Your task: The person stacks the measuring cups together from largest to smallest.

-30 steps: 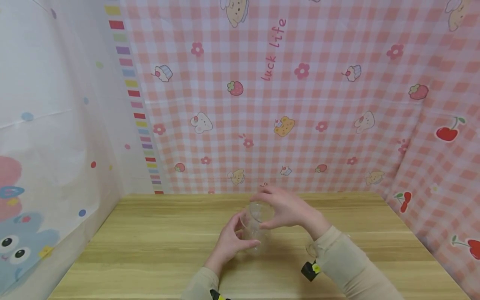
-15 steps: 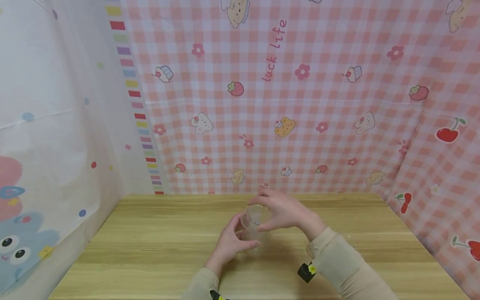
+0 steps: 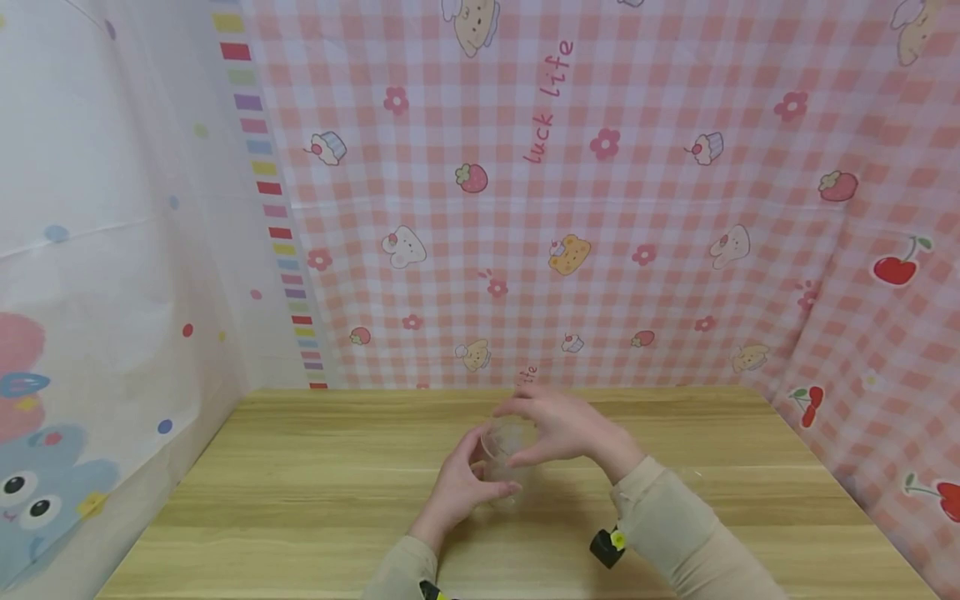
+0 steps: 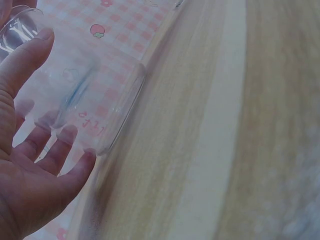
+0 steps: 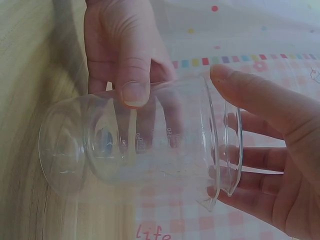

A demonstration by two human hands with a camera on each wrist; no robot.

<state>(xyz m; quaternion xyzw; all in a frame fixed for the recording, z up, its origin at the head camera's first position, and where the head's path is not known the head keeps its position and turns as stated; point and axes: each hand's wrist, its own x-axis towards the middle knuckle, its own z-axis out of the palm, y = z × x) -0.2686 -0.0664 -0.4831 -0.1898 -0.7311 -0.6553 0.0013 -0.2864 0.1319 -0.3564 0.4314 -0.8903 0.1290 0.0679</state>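
My left hand (image 3: 459,482) holds a clear glass beaker (image 5: 60,150) upright on the table, thumb on the near side and fingers round the far side. A second, slightly narrower beaker (image 5: 228,162) sits nested inside it. In the right wrist view, its base stops short of the outer base and its rim stands just past the outer rim. Thumb and fingers of my right hand (image 3: 572,427) grip the inner beaker by that rim from above. Faint printed graduations show through the glass. In the left wrist view, the outer wall (image 4: 112,95) rests against the spread fingers.
The wood-grain table (image 3: 315,467) stretches out on both sides of the hands. A pink checked cloth (image 3: 450,225) hangs behind it. A small glint (image 3: 697,473) beside the right sleeve looks like clear glass, mostly hidden. A black wrist camera (image 3: 607,547) hangs below that sleeve.
My right hand has come down and slightly left, lowering the inner beaker deeper into the outer one. The left hand has kept its place and hold.
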